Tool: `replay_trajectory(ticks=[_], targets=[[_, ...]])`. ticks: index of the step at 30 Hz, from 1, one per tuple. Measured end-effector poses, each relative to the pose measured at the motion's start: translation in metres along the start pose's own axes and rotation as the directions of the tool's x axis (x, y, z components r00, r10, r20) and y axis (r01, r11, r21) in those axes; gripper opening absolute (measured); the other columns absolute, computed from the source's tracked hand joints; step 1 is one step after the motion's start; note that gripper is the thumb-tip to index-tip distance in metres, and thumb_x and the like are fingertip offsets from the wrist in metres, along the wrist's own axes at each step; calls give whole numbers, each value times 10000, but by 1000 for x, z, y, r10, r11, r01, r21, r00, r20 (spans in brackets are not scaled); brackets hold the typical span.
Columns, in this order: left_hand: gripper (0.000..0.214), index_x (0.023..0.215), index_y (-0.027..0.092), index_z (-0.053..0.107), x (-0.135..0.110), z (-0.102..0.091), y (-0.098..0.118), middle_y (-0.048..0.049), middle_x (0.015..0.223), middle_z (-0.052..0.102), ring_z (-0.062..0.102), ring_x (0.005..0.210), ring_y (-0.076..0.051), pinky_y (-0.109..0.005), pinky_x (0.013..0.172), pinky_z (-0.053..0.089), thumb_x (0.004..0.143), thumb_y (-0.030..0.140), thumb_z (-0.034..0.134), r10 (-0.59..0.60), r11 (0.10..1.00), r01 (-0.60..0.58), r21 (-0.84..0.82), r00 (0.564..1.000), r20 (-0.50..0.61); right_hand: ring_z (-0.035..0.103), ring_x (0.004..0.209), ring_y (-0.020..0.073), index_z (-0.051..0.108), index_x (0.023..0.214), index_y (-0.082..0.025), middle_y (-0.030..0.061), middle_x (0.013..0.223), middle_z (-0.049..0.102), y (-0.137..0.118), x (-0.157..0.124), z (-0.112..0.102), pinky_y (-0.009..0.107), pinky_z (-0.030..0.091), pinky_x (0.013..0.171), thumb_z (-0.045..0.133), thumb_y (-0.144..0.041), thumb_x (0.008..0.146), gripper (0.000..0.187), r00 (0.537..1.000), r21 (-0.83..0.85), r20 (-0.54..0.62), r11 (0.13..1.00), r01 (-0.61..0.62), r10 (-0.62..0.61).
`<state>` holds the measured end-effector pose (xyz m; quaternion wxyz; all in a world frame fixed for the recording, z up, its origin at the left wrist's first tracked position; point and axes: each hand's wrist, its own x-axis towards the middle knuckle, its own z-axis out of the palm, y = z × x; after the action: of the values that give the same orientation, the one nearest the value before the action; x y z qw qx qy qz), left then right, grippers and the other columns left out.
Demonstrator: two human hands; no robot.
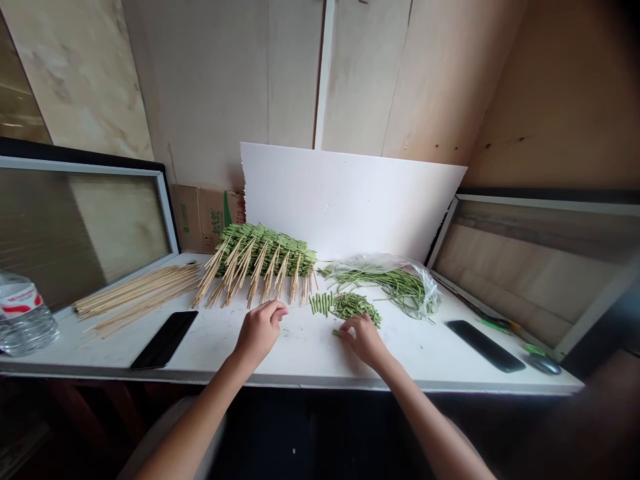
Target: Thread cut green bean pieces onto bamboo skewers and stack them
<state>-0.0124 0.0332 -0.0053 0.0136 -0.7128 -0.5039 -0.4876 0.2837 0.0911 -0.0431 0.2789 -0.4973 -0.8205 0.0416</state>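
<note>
My left hand [261, 328] is closed in a pinch around the end of a thin bamboo skewer. Several short green bean pieces [321, 305] are threaded side by side along that skewer, to the right of my fingers. My right hand [365, 339] is bent in a pinch just in front of a pile of cut green bean pieces [353, 304]. A short bean piece [336, 332] shows at its fingertips. Behind my left hand lies a tall stack of filled bean skewers [270, 250], their bare stick ends pointing toward me.
Loose bamboo skewers [140, 293] and a black phone [165, 340] lie at left, near a water bottle [25, 313]. Long beans in a clear plastic bag [405, 283] sit behind the pile. A dark phone-like slab [485, 345] and a computer mouse [545, 363] are at right.
</note>
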Motion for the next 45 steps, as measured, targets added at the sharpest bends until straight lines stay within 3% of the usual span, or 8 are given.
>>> replay_trajectory(ticks=[6,9,11,15,19,22,34,45], targets=[[197,854,205,687,0,0,-1,-14,747,708,667,703,-174,-259,673,485,938,120,530,22,1000,-22,6,1000,0,614,925,315,776,968,-221,95,895,761,-3,2,1,407,455,810,632,-274,905,166,999,108,-54,994,-1,7],[194,862,203,688,1,-2,-2,-19,760,718,674,708,-175,-260,671,490,942,128,528,34,999,-34,7,999,-19,635,898,307,794,949,-223,106,936,765,-3,8,-8,433,472,823,656,-363,896,203,989,306,-94,949,-78,112],[189,864,202,686,2,-4,-1,-20,765,720,680,715,-176,-261,680,495,945,133,529,38,999,-38,2,999,-31,651,871,286,791,929,-215,104,942,764,-5,11,-19,412,488,793,701,-458,863,268,977,513,-50,844,-154,208],[178,867,204,683,3,-7,0,-15,764,721,683,715,-172,-260,689,500,949,142,538,50,999,-50,-10,998,-45,643,864,223,760,924,-225,56,930,741,-11,13,-44,321,488,725,770,-546,794,347,958,841,112,488,-233,264],[173,875,211,682,3,-7,2,-10,767,723,682,704,-165,-251,679,498,952,145,541,69,997,-70,-27,997,-43,643,859,191,761,954,-258,28,912,724,-15,15,-54,269,489,684,807,-510,775,313,951,962,163,172,-213,264],[178,895,216,688,2,-6,2,-13,793,736,693,727,-168,-246,680,502,946,132,540,72,997,-73,-40,997,-39,661,852,184,775,975,-280,22,903,734,-16,16,-53,267,517,701,810,-486,787,281,948,983,140,77,-169,287],[168,868,213,674,2,-6,9,-18,797,735,690,735,-167,-251,685,496,962,167,541,78,996,-79,-44,997,-26,712,1077,218,791,962,-229,50,1044,794,-28,14,-49,250,586,793,859,-401,769,268,942,993,114,-37,-108,316],[211,864,220,676,1,-5,9,-16,787,732,682,719,-171,-254,661,492,935,99,519,91,995,-92,-33,996,-17,702,1124,303,772,939,-245,85,1062,791,-33,13,-51,347,590,778,847,-443,746,286,933,990,79,80,-114,352]])
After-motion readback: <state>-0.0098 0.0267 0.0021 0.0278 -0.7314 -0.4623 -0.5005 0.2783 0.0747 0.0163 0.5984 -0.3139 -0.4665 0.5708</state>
